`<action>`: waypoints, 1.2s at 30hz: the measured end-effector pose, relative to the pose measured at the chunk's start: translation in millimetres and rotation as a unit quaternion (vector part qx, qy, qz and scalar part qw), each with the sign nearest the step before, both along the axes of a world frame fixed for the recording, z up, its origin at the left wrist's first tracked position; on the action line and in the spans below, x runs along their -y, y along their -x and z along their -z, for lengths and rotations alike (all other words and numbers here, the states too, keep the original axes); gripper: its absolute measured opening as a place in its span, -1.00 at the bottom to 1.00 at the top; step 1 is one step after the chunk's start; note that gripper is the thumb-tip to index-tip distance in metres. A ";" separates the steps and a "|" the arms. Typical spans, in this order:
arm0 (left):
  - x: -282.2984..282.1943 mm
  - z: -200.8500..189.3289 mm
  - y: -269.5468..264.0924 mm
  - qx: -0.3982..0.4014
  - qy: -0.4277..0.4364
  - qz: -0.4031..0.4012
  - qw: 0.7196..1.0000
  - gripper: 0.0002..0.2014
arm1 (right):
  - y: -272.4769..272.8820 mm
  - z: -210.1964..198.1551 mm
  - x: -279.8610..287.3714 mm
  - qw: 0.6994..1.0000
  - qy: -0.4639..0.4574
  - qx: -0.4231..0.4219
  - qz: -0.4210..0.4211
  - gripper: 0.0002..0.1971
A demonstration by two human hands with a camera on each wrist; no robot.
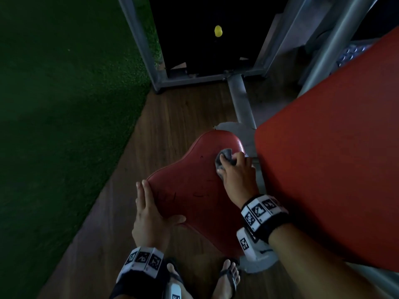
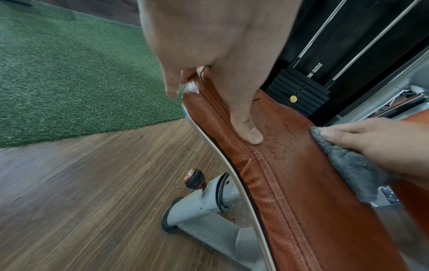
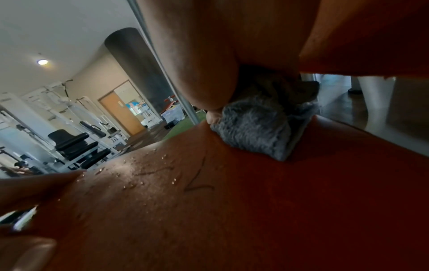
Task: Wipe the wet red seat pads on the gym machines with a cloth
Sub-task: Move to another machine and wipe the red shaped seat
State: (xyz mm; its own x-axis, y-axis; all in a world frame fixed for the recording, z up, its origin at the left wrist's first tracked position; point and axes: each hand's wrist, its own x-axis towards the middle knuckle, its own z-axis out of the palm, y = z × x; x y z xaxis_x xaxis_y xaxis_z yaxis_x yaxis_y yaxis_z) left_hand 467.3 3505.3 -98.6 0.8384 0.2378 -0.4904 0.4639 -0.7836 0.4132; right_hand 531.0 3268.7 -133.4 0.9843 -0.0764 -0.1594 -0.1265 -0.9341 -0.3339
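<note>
Turf (image 1: pixel 64 104) fills the left of my view, dark green, meeting the wood floor (image 1: pixel 151 130) along a slanted edge. Beside me on the right rises the big red back pad (image 1: pixel 328 158), tilted, and behind it the grey frame (image 1: pixel 239 100) runs back to the weight stack (image 2: pixel 299 95), which carries a yellow pin (image 2: pixel 293 99). Between floor and back pad sits the red seat pad (image 1: pixel 194 190), the one I am wiping; it stands on a grey post (image 2: pixel 202 205) with a black and orange knob (image 2: pixel 194 178) at its side. Water beads (image 3: pixel 139 165) lie on the seat's near part, along with thin dark scratches. My left hand (image 1: pixel 151 214) lies on the seat's left edge, fingers straight along the rim and thumb (image 2: pixel 249 132) pressed flat on top, steadying it rather than clutching. My right hand (image 1: pixel 236 175) is at the far right of the seat, close to the back pad, its fingers curled round the bunched grey cloth (image 1: pixel 223 160) and pressing it down on the red cover. Both wrists wear black bands with white coded tags, and my feet in sandals (image 1: pixel 226 279) show below the seat on the floor.
</note>
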 end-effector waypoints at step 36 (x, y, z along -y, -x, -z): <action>-0.9 8.0 0.6 0.013 -0.008 -0.002 1.000 0.46 | -45.3 1.6 5.0 0.994 -0.088 -0.011 -0.063 -0.69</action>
State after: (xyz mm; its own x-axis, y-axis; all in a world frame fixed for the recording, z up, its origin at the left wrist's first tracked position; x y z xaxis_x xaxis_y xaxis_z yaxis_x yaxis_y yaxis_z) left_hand 466.6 3506.1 -106.6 0.8497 0.2496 -0.4644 0.4570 -0.7879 0.4127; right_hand 576.3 3263.7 -135.0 0.9805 0.0781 -0.1805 -0.0213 -0.8701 -0.4923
